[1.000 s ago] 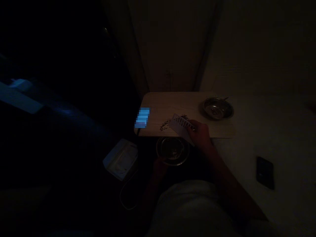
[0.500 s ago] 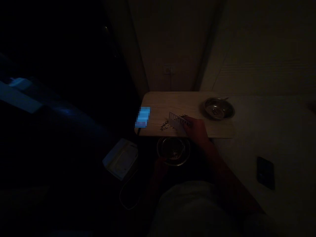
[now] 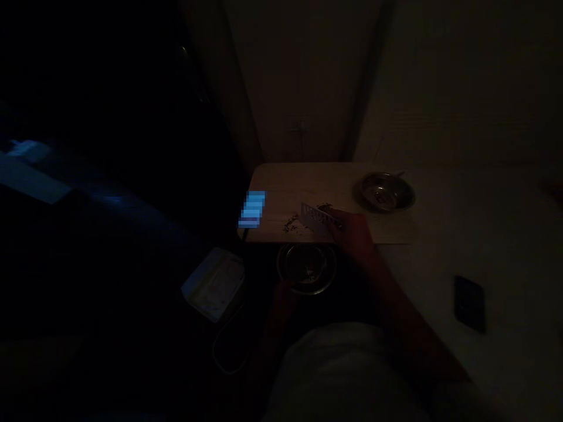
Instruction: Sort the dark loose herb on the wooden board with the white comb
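Observation:
In dim light, my right hand [image 3: 352, 231] grips a flat, pale slotted piece [image 3: 314, 221] by its right end. Its lower edge is close to the wooden tabletop [image 3: 308, 181]; I cannot tell whether they touch. Small dark bits [image 3: 291, 223] lie scattered left of the piece, and more dark bits [image 3: 325, 207] show just behind it. Below the table's front edge, my left hand [image 3: 287, 292] holds a round metal bowl [image 3: 313, 291] by its near left rim. Some light bits show inside that bowl. The left fingers are partly lost in the dark.
A second metal bowl [image 3: 387, 192] stands on the table's right end, with a utensil handle at its rim. A lit, pixelated screen [image 3: 253, 209] is at the left end. A dark phone [image 3: 469, 303] lies on the pale surface at right. A pale box [image 3: 214, 283] sits lower left.
The slotted piece leans over a little more in my right hand. My left hand keeps the bowl under the table edge. The whole view has shifted slightly.

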`<state>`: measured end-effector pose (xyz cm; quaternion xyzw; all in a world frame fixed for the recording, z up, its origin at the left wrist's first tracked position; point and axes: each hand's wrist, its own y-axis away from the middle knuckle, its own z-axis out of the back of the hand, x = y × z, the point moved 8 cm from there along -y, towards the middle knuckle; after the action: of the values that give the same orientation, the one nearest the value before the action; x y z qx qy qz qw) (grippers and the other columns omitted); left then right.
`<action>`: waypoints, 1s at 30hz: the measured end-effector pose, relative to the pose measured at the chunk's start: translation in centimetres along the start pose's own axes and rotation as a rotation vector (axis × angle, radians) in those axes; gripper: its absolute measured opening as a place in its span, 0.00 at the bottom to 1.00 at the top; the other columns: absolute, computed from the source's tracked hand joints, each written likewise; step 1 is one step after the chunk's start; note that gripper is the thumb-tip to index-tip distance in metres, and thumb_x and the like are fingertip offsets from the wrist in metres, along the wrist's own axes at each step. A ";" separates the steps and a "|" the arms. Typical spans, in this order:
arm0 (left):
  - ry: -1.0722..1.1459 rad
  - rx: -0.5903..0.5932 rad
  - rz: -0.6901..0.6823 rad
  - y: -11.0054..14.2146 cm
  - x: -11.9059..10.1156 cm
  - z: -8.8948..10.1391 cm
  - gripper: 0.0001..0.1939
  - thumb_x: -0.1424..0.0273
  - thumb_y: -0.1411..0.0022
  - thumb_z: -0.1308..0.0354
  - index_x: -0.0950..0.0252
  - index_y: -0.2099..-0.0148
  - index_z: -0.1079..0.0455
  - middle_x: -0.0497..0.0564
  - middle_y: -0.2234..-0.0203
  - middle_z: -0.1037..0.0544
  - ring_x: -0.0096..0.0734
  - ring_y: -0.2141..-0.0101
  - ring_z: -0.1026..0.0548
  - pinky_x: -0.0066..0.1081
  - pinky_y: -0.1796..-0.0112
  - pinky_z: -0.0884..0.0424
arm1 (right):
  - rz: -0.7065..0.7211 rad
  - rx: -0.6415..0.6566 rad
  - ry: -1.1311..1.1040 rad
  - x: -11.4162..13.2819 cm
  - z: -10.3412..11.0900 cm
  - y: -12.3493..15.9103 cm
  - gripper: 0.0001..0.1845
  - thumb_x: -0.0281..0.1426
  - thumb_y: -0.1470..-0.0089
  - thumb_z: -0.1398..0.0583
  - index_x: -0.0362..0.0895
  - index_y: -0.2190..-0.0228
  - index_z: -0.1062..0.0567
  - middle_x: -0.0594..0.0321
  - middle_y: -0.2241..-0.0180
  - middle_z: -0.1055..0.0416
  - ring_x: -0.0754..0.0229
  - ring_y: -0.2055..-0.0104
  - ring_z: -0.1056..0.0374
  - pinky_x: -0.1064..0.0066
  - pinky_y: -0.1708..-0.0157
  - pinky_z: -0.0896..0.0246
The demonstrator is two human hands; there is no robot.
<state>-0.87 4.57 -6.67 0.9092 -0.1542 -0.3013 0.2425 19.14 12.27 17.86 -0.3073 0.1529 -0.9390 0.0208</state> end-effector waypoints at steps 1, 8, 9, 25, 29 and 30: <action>0.000 -0.003 0.003 -0.1 0.0 0.1 0.16 0.77 0.54 0.40 0.61 0.60 0.24 0.51 0.67 0.18 0.50 0.53 0.23 0.47 0.50 0.29 | 0.000 0.004 -0.003 0.0 0.0 0.1 0.18 0.31 0.46 0.42 0.47 0.53 0.21 0.56 0.57 0.21 0.50 0.59 0.23 0.63 0.56 0.31; -0.006 -0.071 0.025 -0.5 0.4 1.0 0.14 0.78 0.55 0.42 0.65 0.64 0.24 0.52 0.66 0.18 0.46 0.56 0.22 0.45 0.48 0.30 | -0.005 0.007 -0.056 0.2 0.4 0.5 0.18 0.31 0.47 0.41 0.47 0.55 0.20 0.57 0.57 0.21 0.51 0.59 0.24 0.64 0.56 0.31; -0.004 -0.084 0.025 -0.5 0.4 1.1 0.14 0.78 0.55 0.42 0.65 0.64 0.24 0.52 0.66 0.18 0.45 0.57 0.22 0.45 0.48 0.30 | -0.006 0.009 -0.051 0.2 0.5 0.5 0.18 0.31 0.47 0.41 0.47 0.55 0.20 0.57 0.58 0.20 0.51 0.59 0.23 0.63 0.56 0.31; 0.057 -0.029 0.002 0.1 -0.2 0.3 0.23 0.76 0.54 0.42 0.62 0.53 0.25 0.53 0.55 0.19 0.53 0.44 0.30 0.51 0.43 0.35 | 0.011 0.078 -0.194 -0.8 -0.3 2.0 0.15 0.31 0.47 0.41 0.46 0.59 0.19 0.60 0.60 0.20 0.54 0.61 0.23 0.65 0.58 0.31; 0.086 0.001 0.001 0.2 -0.4 -0.1 0.24 0.73 0.51 0.42 0.63 0.49 0.27 0.54 0.53 0.21 0.52 0.43 0.31 0.51 0.42 0.37 | -0.006 0.035 -0.214 -1.2 0.2 2.0 0.15 0.32 0.48 0.41 0.45 0.58 0.19 0.59 0.60 0.20 0.54 0.61 0.24 0.65 0.59 0.31; 0.100 -0.001 0.003 0.2 -0.4 -0.2 0.24 0.73 0.51 0.42 0.63 0.49 0.27 0.54 0.53 0.21 0.51 0.42 0.32 0.51 0.42 0.38 | -0.012 0.009 -0.206 -1.3 0.3 1.9 0.16 0.32 0.48 0.41 0.45 0.58 0.19 0.59 0.60 0.20 0.54 0.61 0.23 0.65 0.59 0.31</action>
<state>-1.10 4.64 -6.27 0.9228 -0.1429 -0.2553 0.2507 20.25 10.52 16.79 -0.4032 0.1439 -0.9032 0.0322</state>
